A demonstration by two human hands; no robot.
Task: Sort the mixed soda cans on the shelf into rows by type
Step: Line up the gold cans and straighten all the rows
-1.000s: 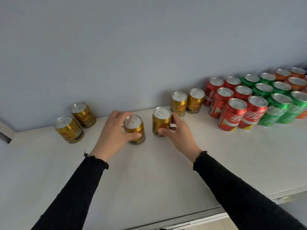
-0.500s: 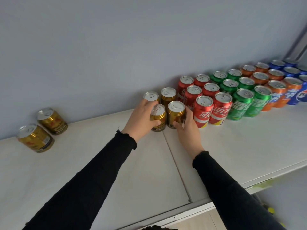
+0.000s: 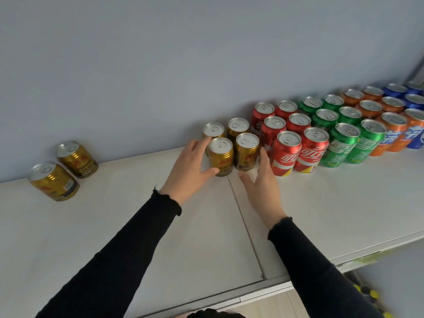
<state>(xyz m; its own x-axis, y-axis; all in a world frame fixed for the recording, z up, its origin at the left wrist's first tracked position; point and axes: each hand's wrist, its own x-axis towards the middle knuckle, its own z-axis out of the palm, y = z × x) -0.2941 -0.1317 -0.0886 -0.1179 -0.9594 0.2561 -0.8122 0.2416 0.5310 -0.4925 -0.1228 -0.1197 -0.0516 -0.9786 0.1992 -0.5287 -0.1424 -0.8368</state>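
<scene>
Four gold cans sit in a tight two-by-two block near the shelf's back edge, butted up against the red cans, with green cans, orange cans and blue cans running on toward the right end. Left hand has its fingers spread and loose around the front-left gold one, thumb touching low on the side, looks more like a nudge than a grab. Right hand is flat and relaxed just beside the front-right gold one, holding nothing. My guess is the step is squaring these two up. I'd push low on the body, not the rim, so they slide instead of tipping, and keep the front faces level with the red row. Every can stands upright, long axis vertical, pull tabs up. Two stray gold cans wait well apart toward the left end, also standing, so those probably come next.
</scene>
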